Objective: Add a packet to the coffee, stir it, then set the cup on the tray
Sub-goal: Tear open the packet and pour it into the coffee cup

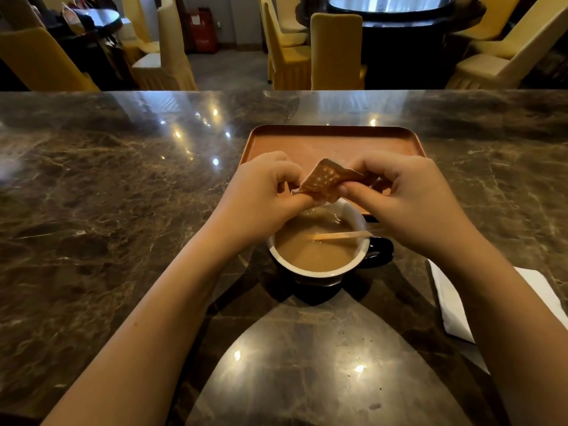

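Pinching the packet [327, 179] with both your left hand [261, 195] and right hand [408, 195], fingers pressed on it, you hold it over the cup [319, 272] of milky coffee [310, 253] with a stir stick [341, 235] in it.

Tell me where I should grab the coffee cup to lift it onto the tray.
Take the cup by its black handle, which sticks out on your right, so come in with the right hand from that side. The wooden stirrer leans over the rim just above the handle, and the coffee sits high, so lift level.

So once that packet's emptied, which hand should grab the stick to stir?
Probably the right hand: the wooden stirrer leans on the cup rim's right side, under that hand. The left hand would have to cross over.
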`<state>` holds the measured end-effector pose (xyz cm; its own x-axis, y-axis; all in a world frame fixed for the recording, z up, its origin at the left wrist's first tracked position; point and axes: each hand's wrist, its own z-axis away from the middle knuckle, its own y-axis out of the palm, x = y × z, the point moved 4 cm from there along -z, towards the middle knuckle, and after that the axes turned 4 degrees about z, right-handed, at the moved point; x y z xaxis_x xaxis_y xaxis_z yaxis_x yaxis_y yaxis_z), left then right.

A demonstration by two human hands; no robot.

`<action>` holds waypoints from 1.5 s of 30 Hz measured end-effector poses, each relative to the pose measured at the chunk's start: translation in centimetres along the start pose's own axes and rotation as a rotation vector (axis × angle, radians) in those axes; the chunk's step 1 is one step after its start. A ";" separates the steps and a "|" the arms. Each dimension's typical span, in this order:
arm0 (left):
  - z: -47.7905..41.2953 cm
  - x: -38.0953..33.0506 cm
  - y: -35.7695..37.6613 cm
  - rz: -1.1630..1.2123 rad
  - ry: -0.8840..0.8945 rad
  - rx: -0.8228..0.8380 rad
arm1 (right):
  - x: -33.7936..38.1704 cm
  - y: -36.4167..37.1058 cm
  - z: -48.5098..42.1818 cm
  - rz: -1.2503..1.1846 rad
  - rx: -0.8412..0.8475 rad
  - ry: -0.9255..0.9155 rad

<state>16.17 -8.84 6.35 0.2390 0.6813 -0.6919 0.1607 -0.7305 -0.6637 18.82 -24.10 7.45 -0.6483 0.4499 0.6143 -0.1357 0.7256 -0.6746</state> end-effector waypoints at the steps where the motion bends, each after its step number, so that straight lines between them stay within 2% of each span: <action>1: 0.0 0.1 0.0 0.000 0.004 -0.001 | 0.0 0.0 0.0 -0.002 -0.009 0.004; 6: 0.0 -0.5 -0.6 0.102 0.077 -0.017 | -0.5 0.0 0.0 0.034 -0.031 0.038; 10: 0.2 -0.5 -0.6 0.131 0.052 -0.067 | -0.3 0.0 0.0 0.026 -0.013 0.008; 16: 0.0 -0.3 -0.3 0.087 0.023 -0.055 | 0.1 -0.1 0.1 0.015 -0.011 -0.013; 23: 0.0 -0.7 -0.2 0.092 0.076 -0.021 | -0.5 0.0 0.0 0.085 -0.054 0.002; 30: 0.0 -0.6 -0.2 0.070 0.085 -0.042 | 0.2 -0.1 0.1 0.003 -0.018 -0.043; 35: 0.0 -0.7 -0.1 0.094 0.070 -0.039 | -0.5 -0.5 0.2 -0.049 -0.118 0.039; 39: 0.1 -0.9 -0.5 0.151 0.029 -0.102 | -0.7 -0.6 0.2 -0.128 -0.091 0.106; 45: 0.4 -1.8 -1.0 0.359 -0.070 -0.197 | -0.1 -1.6 -0.2 -0.053 -0.194 0.165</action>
<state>15.20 -9.31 8.14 0.2491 0.3783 -0.8916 0.2607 -0.9128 -0.3144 19.26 -25.24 8.54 -0.5109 0.4761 0.7158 -0.0098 0.8293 -0.5587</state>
